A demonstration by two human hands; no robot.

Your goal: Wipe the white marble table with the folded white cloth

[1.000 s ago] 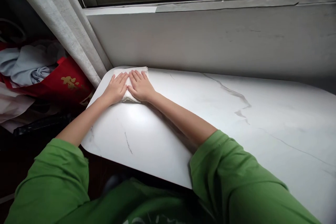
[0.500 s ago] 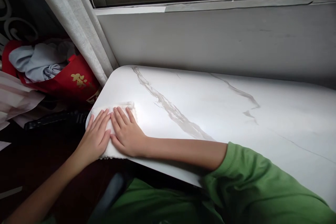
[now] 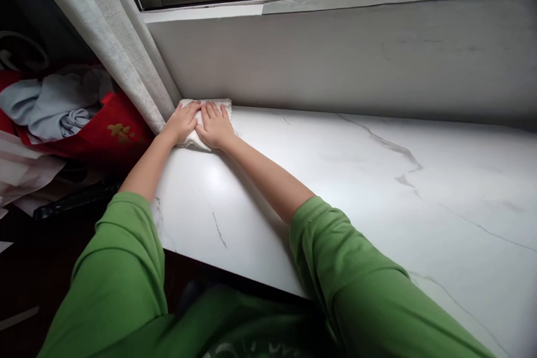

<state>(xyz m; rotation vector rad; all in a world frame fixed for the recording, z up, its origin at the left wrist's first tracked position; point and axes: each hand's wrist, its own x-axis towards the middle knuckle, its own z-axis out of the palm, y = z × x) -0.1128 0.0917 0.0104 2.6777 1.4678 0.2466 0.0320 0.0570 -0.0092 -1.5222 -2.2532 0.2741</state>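
Note:
A white cloth [image 3: 196, 140] lies on the far left corner of a white marble-patterned table [image 3: 361, 201], up against the wall. My left hand [image 3: 183, 123] rests flat on the cloth's left part, its fingers stretched out. Beside it, my right hand [image 3: 215, 127] presses palm-down on the right part, fingers extended and slightly apart. Both hands cover much of the cloth, whose edges show above, below and to the right of them. Neither hand is wrapped around anything.
A grey wall [image 3: 314, 61] with a window ledge above it runs along the table's back edge. A light curtain [image 3: 104, 28] hangs at the left corner. Left of the table stands a red bag [image 3: 121, 134] with pale blue fabric [image 3: 62, 100] in it.
Both hands and the cloth have moved away from me, from the table's near left corner to its far left corner. My arms are now stretched further forward.

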